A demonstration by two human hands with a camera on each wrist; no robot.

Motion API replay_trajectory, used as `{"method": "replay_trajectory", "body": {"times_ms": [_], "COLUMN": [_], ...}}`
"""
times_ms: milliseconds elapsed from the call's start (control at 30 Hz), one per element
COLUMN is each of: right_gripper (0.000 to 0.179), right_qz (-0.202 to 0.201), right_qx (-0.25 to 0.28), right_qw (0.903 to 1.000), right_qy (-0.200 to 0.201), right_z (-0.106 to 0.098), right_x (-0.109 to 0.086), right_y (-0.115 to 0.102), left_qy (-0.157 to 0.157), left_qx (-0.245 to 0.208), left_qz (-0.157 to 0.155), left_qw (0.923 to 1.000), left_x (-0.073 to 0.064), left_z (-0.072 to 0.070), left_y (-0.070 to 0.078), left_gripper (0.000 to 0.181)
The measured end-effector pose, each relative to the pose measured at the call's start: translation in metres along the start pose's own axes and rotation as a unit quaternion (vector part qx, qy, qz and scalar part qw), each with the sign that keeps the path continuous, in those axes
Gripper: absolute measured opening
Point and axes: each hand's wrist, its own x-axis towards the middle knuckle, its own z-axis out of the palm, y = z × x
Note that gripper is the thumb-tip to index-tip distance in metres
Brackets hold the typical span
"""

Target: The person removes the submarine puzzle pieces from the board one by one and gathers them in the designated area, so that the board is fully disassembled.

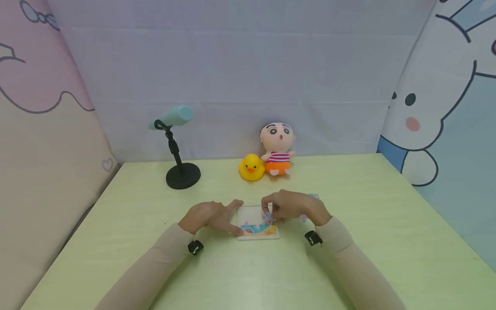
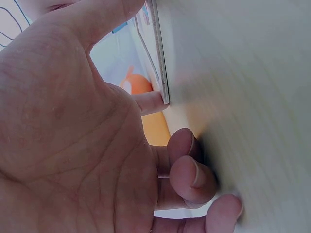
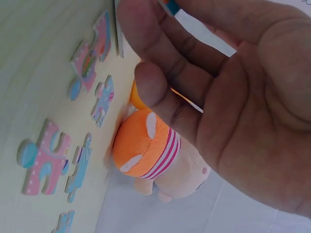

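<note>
A small puzzle board (image 1: 252,212) with a raised rim lies on the table, its near row filled with beach-picture pieces (image 1: 257,229). My left hand (image 1: 211,216) rests at the board's left side, thumb at the near corner and straight index finger at the far corner. In the left wrist view, the index fingertip touches the board edge (image 2: 162,73) while the other fingers bend loosely below. Over the board's right part, my right hand (image 1: 290,204) pinches a pink and blue puzzle piece (image 1: 268,218) between thumb and fingers. Only a sliver of that piece shows in the right wrist view.
Several loose puzzle pieces (image 3: 46,162) lie right of the board, partly behind my right hand in the head view. Farther back sit a yellow rubber duck (image 1: 252,168) and a plush doll (image 1: 277,148). A black stand (image 1: 183,175) holding a teal cylinder (image 1: 174,116) is back left.
</note>
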Motion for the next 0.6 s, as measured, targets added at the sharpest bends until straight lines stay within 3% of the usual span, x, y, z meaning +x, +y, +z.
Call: {"method": "replay_trajectory", "body": {"times_ms": [600], "right_gripper": [0.013], "right_qz": [0.032], "right_qx": [0.020], "right_qw": [0.9993], "right_qy": [0.006], "right_z": [-0.025], "right_x": [-0.024], "right_y": [0.023], "left_qy": [-0.002], "left_qx": [-0.009], "left_qz": [0.000], "left_qw": [1.0000], "left_x": [-0.002], "left_z": [-0.001], "left_y": [0.000], "left_gripper": [0.098]}}
